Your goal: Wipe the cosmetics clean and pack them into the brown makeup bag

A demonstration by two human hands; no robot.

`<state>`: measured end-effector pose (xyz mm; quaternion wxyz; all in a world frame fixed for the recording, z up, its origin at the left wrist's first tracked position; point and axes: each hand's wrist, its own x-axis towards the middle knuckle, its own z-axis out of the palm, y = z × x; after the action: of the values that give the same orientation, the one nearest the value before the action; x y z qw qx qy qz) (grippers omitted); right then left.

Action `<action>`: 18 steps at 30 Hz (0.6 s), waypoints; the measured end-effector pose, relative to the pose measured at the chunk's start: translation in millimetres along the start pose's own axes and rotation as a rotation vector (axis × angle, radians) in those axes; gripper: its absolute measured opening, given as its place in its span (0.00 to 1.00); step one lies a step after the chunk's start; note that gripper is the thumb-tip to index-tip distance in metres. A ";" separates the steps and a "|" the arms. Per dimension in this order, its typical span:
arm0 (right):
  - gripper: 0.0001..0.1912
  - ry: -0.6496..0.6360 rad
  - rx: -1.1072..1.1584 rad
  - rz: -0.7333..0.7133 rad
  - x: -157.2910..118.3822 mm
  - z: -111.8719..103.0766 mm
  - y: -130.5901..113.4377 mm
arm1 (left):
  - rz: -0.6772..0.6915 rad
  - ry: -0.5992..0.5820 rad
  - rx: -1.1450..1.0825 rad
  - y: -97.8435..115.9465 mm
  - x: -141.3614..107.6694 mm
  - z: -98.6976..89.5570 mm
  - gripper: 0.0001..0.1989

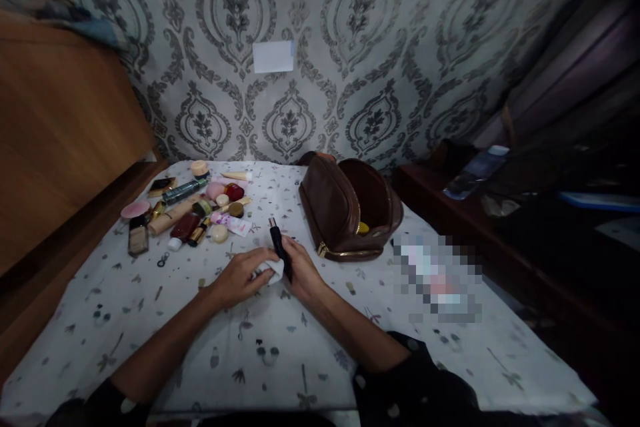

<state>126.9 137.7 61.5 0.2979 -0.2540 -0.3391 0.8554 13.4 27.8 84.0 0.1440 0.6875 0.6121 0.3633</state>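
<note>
Near the middle of the cloth-covered table (280, 360), my right hand (303, 269) is wrapped round a slim black cosmetic item (277, 240), whose metallic tip points up and away. My left hand (245, 275) grips a crumpled white cloth or wipe (273, 271) and holds it against the lower part of the black item. Beyond my right hand sits a brown bag (327, 203), unzipped and gaping, with something yellow (363, 227) inside. Many cosmetics lie in a group at the left, including a dark red bottle (185, 229) and a pink-and-white tube (231, 223).
A wooden cabinet (65, 107) stands at the left, and a patterned wall (290, 113) rises behind the table. A pixelated object (437, 277) lies on the right side of the cloth. Farther right, a clear bottle (475, 173) rests on a dark surface.
</note>
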 end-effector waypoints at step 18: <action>0.25 -0.165 -0.116 0.115 -14.4 9.3 1.0 | -0.301 0.549 -0.002 -13.1 6.4 -7.6 0.09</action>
<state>130.6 123.3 70.1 0.2042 -0.2184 -0.3965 0.8680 -1.5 34.7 82.9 0.0262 0.4652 0.7229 0.5103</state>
